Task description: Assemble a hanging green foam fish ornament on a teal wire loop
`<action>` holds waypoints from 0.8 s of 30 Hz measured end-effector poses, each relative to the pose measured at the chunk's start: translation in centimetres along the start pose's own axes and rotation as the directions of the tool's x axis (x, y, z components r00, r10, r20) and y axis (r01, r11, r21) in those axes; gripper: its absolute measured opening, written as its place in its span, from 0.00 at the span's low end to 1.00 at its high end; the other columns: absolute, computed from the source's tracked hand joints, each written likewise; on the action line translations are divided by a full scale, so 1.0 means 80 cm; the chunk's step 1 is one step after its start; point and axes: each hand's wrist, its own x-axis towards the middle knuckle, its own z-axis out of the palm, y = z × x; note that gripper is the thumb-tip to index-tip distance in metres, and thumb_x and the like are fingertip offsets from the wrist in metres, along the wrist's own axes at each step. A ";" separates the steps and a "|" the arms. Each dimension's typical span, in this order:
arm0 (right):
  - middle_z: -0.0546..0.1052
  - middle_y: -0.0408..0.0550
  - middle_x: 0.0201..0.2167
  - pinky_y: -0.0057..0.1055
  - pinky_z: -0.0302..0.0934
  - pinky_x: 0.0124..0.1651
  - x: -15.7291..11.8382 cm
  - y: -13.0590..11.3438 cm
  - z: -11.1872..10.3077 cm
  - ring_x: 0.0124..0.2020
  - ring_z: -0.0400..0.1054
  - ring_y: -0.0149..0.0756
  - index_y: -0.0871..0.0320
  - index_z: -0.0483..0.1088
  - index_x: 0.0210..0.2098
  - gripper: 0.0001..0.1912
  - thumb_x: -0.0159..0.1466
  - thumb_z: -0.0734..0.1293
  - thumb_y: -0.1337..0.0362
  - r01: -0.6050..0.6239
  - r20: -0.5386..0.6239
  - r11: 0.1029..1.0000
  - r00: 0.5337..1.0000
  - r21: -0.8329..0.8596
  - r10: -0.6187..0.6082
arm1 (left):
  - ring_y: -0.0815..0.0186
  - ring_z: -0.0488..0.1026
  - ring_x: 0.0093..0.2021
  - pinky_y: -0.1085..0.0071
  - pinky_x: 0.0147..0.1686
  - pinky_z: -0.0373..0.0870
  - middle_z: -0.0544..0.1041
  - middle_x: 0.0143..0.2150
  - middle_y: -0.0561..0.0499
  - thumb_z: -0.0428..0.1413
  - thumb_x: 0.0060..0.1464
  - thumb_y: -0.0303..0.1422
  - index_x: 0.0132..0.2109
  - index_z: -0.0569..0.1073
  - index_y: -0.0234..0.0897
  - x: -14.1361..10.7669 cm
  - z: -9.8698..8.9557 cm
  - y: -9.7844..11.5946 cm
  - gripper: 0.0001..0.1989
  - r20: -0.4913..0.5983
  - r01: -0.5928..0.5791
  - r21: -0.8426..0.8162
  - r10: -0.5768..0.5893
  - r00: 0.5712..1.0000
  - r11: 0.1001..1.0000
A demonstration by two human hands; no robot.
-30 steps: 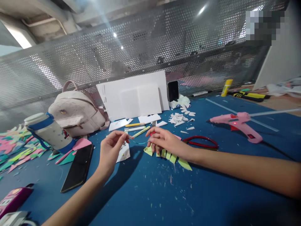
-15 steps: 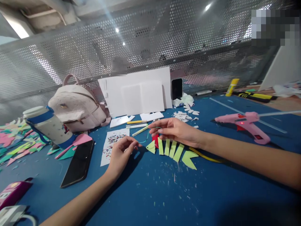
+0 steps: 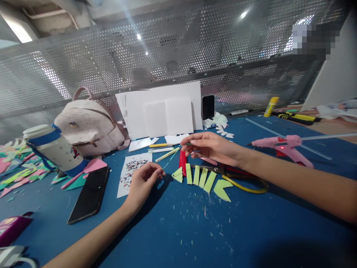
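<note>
A thin green string (image 3: pixel 170 160) runs between my two hands. My left hand (image 3: pixel 143 184) pinches its lower end, thumb against fingers, beside a white sheet (image 3: pixel 122 186) strewn with tiny coloured bits. Higher up and to the right, my right hand (image 3: pixel 216 149) has the other end between thumb and fingers, above the table. Below it lie light-green pieces arranged like a fish skeleton: a triangular head (image 3: pixel 177 175), several strips (image 3: pixel 189 174) and a notched tail (image 3: pixel 222 189). A red object (image 3: pixel 182 160) and scissors with a yellow handle (image 3: pixel 251 190) lie behind these, partly covered by my right arm.
A pink glue gun (image 3: pixel 287 145) with a lit red light rests at right. Left stand a bottle (image 3: pixel 52 150) and a backpack (image 3: pixel 86 123), with a phone (image 3: pixel 90 195) nearby. White boards (image 3: pixel 167 111) lean at the back; pens (image 3: pixel 161 150) lie before them.
My right hand has lifted slightly and shifted right, uncovering more of the red object and scissors. The string now looks straighter. The view has shifted a little.
</note>
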 end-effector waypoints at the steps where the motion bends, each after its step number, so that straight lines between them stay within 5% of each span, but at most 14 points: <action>1: 0.82 0.51 0.43 0.27 0.70 0.43 0.000 -0.001 -0.001 0.43 0.76 0.35 0.58 0.80 0.46 0.11 0.65 0.70 0.63 -0.009 0.011 1.000 1.000 0.003 0.009 | 0.68 0.74 0.31 0.73 0.33 0.70 0.79 0.31 0.50 0.57 0.61 0.36 0.35 0.75 0.37 -0.001 0.000 -0.001 0.08 -0.001 0.001 -0.002 -0.001 1.000 1.000; 7: 0.83 0.48 0.41 0.33 0.69 0.51 -0.001 0.000 0.002 0.44 0.77 0.36 0.55 0.80 0.46 0.11 0.63 0.73 0.64 -0.008 0.014 0.997 1.000 -0.082 0.009 | 0.68 0.74 0.31 0.73 0.33 0.70 0.79 0.31 0.50 0.57 0.62 0.36 0.36 0.75 0.37 -0.002 0.000 -0.003 0.08 -0.004 -0.001 -0.020 0.001 1.000 1.000; 16: 0.76 0.46 0.26 0.29 0.58 0.29 0.001 0.002 0.001 0.26 0.63 0.29 0.59 0.82 0.39 0.16 0.68 0.68 0.54 0.041 -0.036 0.931 0.998 -0.362 -0.058 | 0.68 0.74 0.32 0.72 0.34 0.68 0.78 0.32 0.50 0.57 0.63 0.37 0.36 0.75 0.37 -0.003 -0.001 0.000 0.09 -0.029 -0.022 -0.036 0.021 0.999 0.999; 24: 0.69 0.42 0.22 0.31 0.53 0.27 0.005 0.007 -0.009 0.24 0.59 0.31 0.56 0.81 0.42 0.13 0.66 0.68 0.56 0.059 -0.110 0.880 0.986 -0.471 -0.125 | 0.68 0.73 0.31 0.73 0.33 0.69 0.77 0.31 0.51 0.57 0.62 0.36 0.35 0.75 0.38 -0.002 0.000 0.000 0.09 -0.031 -0.034 -0.040 0.033 0.999 0.999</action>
